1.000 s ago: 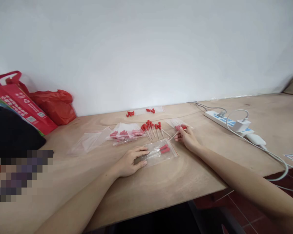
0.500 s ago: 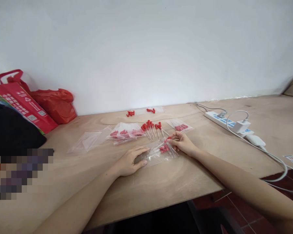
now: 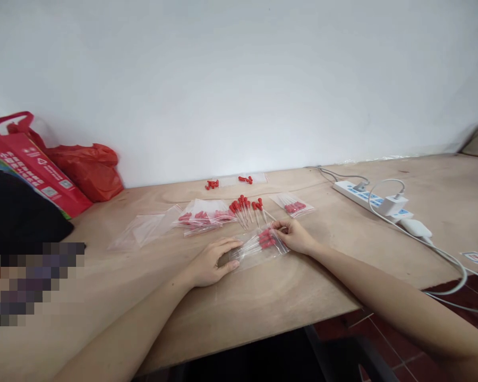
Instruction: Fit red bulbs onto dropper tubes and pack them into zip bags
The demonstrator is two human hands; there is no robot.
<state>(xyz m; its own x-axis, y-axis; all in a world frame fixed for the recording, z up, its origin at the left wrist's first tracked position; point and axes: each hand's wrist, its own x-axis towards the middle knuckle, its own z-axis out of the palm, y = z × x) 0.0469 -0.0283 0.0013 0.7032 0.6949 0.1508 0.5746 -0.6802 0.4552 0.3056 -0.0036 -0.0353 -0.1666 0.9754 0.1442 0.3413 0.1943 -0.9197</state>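
A clear zip bag (image 3: 250, 262) lies on the table between my hands, with several red-bulbed glass droppers (image 3: 266, 239) inside, bulbs toward the right. My left hand (image 3: 211, 261) rests at the bag's left end, thumb and fingers curved round it and holding it against the table. At the right end, my right hand (image 3: 292, 235) pinches the bag's mouth near the zip strip. Just behind the bag, loose droppers (image 3: 245, 207) with red bulbs lie fanned out. Filled bags (image 3: 203, 215) are stacked to the left of them, and another filled bag (image 3: 292, 205) lies to the right.
Flat bags (image 3: 145, 229) lie at the left. Loose red bulbs (image 3: 212, 184) and a clear bag (image 3: 229, 181) are near the wall. A power strip (image 3: 354, 194) with a charger (image 3: 393, 205) and cables stands right. Red bags (image 3: 85, 167) and a black item (image 3: 19, 212) sit far left.
My right hand has pushed a dropper, whose red bulb stuck out at the bag's mouth, in beside the others. It now pinches the mouth. My left hand has hardly moved.
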